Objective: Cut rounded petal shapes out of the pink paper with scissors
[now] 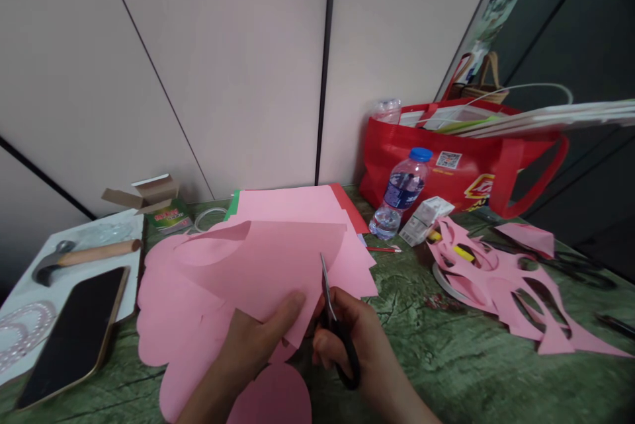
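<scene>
My left hand (258, 338) grips a sheet of pink paper (278, 252) near its lower edge, thumb on top. My right hand (350, 338) is wrapped round the black handles of a pair of scissors (342, 344). Their metal blade points up and lies against the right side of the held sheet; whether the blades are parted is hard to tell. Beneath the sheet, rounded pink paper cutouts (163, 298) overlap on the table. Behind it lies a stack of pink sheets (292, 202), with red and green paper showing at its edges.
To the right are pink paper scraps (501, 278), a water bottle (401, 192), a small white box (426, 219) and a red bag (446, 172). At left, a hammer (89, 254) and phone (74, 338) lie on a white sheet, near an opened small box (166, 212). A wall panel (238, 80) stands behind.
</scene>
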`<action>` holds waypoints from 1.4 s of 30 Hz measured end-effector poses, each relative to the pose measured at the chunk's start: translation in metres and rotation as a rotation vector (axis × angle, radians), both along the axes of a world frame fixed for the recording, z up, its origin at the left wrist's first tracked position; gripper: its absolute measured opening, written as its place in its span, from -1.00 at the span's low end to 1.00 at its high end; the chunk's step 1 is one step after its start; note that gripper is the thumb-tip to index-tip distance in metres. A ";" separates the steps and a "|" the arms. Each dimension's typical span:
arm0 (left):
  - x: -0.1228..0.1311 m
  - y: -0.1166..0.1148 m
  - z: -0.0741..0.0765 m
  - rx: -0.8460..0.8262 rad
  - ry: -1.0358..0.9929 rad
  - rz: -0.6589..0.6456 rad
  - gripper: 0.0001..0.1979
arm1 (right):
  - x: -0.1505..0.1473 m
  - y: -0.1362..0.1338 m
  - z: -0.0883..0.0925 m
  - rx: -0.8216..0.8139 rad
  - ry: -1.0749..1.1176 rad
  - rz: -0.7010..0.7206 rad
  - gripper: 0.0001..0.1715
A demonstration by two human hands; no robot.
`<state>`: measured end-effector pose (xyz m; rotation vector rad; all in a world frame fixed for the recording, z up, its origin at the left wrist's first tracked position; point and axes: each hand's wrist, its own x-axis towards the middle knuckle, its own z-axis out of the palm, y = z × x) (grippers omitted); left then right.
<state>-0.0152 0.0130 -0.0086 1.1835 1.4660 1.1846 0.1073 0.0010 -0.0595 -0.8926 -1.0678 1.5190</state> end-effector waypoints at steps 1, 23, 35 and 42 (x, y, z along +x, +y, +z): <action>0.000 0.000 0.000 -0.015 0.012 -0.020 -0.85 | 0.000 0.000 0.002 0.006 0.019 0.003 -0.62; -0.007 -0.001 0.001 -0.047 0.013 -0.152 -0.79 | 0.006 0.003 -0.003 0.092 0.071 0.063 -0.47; -0.008 0.000 0.000 0.014 0.004 -0.122 -0.81 | 0.006 0.003 -0.005 0.085 0.083 0.052 -0.47; -0.009 0.001 0.002 0.020 0.000 -0.131 -0.79 | 0.005 0.004 -0.003 0.104 0.056 0.046 -0.48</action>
